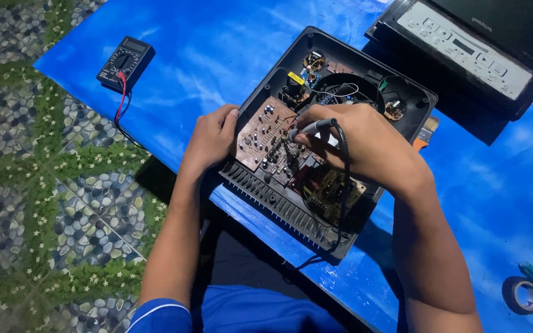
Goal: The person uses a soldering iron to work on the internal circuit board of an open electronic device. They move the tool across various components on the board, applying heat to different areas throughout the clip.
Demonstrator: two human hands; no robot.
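Sitting on a blue table (217, 49) with the opened black housing (334, 154) in the middle of the frame, back cover off and guts showing. Upper left there's my black multimeter (126, 61) with its red lead (120, 98) trailing down toward the table edge. Upper right is a second black unit with a grey button panel (464, 49), well apart from my hands. A paintbrush (425, 132) pokes out just beside the housing's right side, and at lower right there's a roll of black tape (522, 295) near some tools I can't make out. Patterned pebble floor (44, 185) fills the left of the frame.

My left hand (211, 140) curls over the left edge of the brown circuit board (263, 132), fingers bent, steadying it. My right hand (365, 142) is closed around a grey probe (309, 128), tip down on the board, its black cable (345, 185) looping across the lower board and over the housing's front edge. That forearm comes in from lower right and covers part of the housing.
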